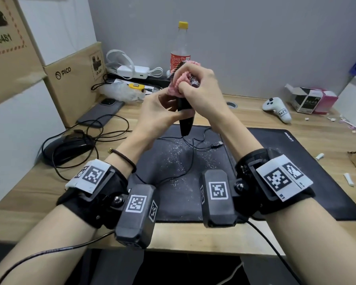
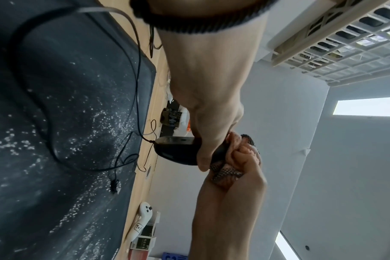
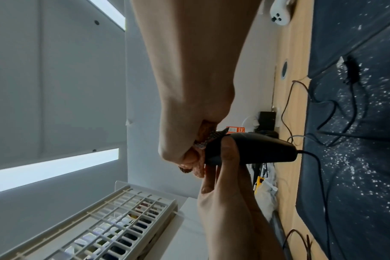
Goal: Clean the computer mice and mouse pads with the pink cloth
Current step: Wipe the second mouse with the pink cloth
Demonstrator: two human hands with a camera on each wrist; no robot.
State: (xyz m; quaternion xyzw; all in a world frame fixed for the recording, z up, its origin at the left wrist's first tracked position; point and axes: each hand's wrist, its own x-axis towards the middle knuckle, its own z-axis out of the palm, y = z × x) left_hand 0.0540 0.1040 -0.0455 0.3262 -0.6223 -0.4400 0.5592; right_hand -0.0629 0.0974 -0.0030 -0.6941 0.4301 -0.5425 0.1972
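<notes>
Above the desk my left hand (image 1: 162, 112) grips a black wired mouse (image 1: 184, 120) upright, cable end down. My right hand (image 1: 197, 87) grips the bunched pink cloth (image 1: 180, 82) and presses it on the mouse's upper end. The left wrist view shows the mouse (image 2: 178, 151), the cloth (image 2: 241, 151) and my thumb across the mouse body. In the right wrist view the cloth (image 3: 197, 167) sits between my right hand and the mouse (image 3: 256, 149). Below lies a black mouse pad (image 1: 173, 161) speckled with white dust, beside a larger black pad (image 1: 296, 161). A second black mouse (image 1: 68, 149) rests at the left.
The held mouse's cable (image 1: 193, 153) trails across the dusty pad. A phone (image 1: 103, 112), PICO box (image 1: 70, 83) and chargers (image 1: 132, 70) stand at the back left, a bottle (image 1: 181, 48) behind my hands. A white controller (image 1: 277, 109) and small carton (image 1: 310, 100) lie at the back right.
</notes>
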